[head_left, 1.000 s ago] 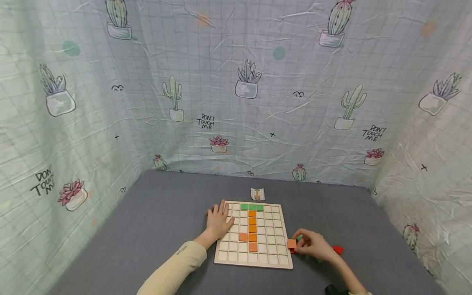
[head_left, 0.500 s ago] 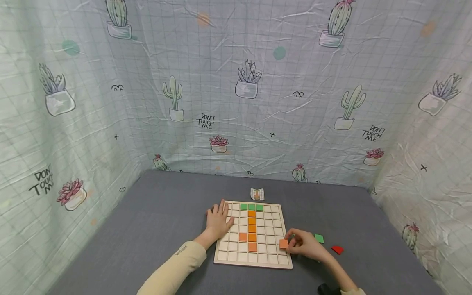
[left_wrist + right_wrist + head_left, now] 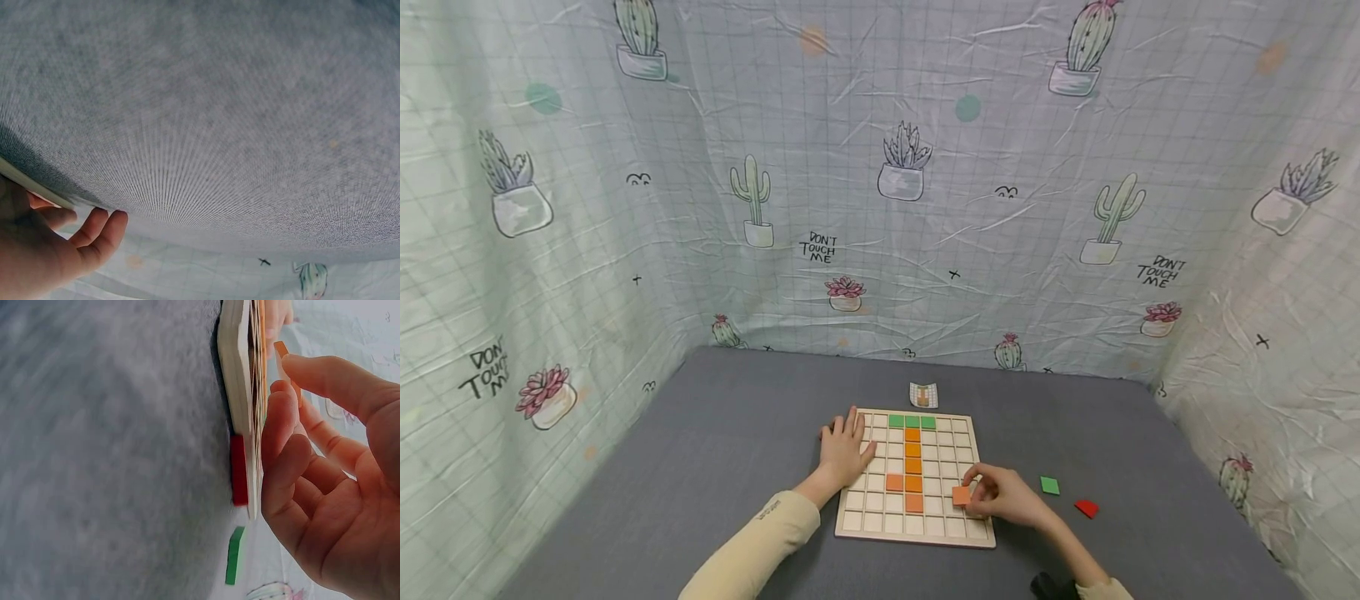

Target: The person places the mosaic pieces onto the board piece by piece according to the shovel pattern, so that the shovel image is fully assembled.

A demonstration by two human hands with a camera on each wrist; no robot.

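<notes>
Fingers lie along a pale board on grey cloth.

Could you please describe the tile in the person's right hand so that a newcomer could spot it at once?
On the grey table lies a pale gridded board. Over its right part, the right hand pinches a small orange square tile. Unlike the green tiles and darker orange tiles set in the board's cells, this one is hand-held.
</notes>
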